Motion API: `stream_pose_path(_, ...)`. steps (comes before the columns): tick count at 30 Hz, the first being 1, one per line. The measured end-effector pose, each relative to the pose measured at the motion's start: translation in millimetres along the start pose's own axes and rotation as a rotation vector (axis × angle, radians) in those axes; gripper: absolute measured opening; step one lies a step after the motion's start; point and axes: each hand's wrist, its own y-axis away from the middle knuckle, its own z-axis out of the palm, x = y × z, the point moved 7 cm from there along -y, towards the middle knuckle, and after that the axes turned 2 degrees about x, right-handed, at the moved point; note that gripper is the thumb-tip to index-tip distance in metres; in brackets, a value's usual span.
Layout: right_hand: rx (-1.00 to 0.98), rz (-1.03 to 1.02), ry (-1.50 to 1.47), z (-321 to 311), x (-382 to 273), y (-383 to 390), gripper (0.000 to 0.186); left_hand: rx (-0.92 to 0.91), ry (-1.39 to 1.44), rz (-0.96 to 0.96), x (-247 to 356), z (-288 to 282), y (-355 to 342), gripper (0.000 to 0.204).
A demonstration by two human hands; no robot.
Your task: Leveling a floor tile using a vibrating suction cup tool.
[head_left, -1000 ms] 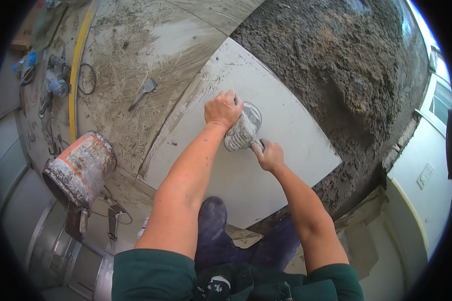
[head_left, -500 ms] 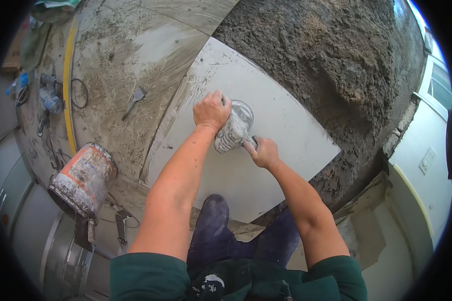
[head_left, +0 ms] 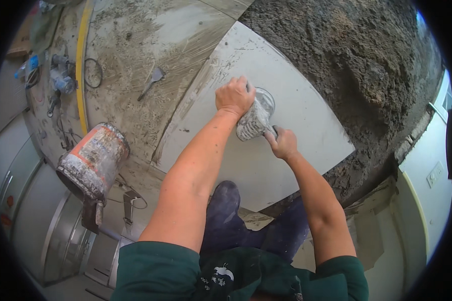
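Observation:
A grey, cement-smeared hand tool (head_left: 252, 121) with a ridged body stands on a large pale tile (head_left: 306, 118), its round rim (head_left: 267, 102) showing on the far right side. From the left, my left hand (head_left: 234, 95) is closed over the top of the tool, hiding the part under the fingers. My right hand (head_left: 284, 142) grips the short handle at the tool's near right side. Its exact kind cannot be made out under the cement. The tile's far right edge borders rough dark mortar (head_left: 346, 65).
Left of the tile, a scraper (head_left: 152, 82) lies on the dirty laid floor. A cement-caked bucket (head_left: 96, 155) lies tipped at the left. Beyond it run a long yellow level (head_left: 82, 60) and a power tool (head_left: 61, 78). My boot (head_left: 225, 195) is by the tile's near edge.
The whole view has shifted, so the scene sits farther right and slightly higher. Both hands keep their hold, and the tool stays at about the same spot on the tile.

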Motion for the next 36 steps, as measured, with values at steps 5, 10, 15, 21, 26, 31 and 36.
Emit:
stream_pose_path(5, 0.047, 0.021, 0.024, 0, -1, -1, 0.059, 0.036, 0.052, 0.011, 2, -2, -3, 0.022)
stream_pose_path(10, 0.086, -0.061, -0.006, 1, -5, -1, 0.059, -0.001, 0.007, 0.010, 3, 4, 4, 0.021)
stream_pose_path(15, 0.055, 0.014, 0.012, -6, -1, -4, 0.060, 0.013, 0.032, 0.047, 2, 0, 4, 0.023)
stream_pose_path(21, 0.053, 0.078, 0.002, -4, -4, 1, 0.061, 0.006, 0.016, 0.028, 1, -1, 0, 0.022)
stream_pose_path(26, 0.059, -0.014, -0.023, -3, -1, -7, 0.063, 0.015, 0.000, 0.040, 0, 3, -14, 0.021)
stream_pose_path(31, 0.048, 0.006, -0.014, -6, -1, -9, 0.067, 0.035, -0.015, 0.031, 1, -1, -6, 0.021)
stream_pose_path(36, 0.042, 0.055, -0.021, -7, -4, 7, 0.071, 0.021, -0.035, 0.033, -1, -2, 9, 0.020)
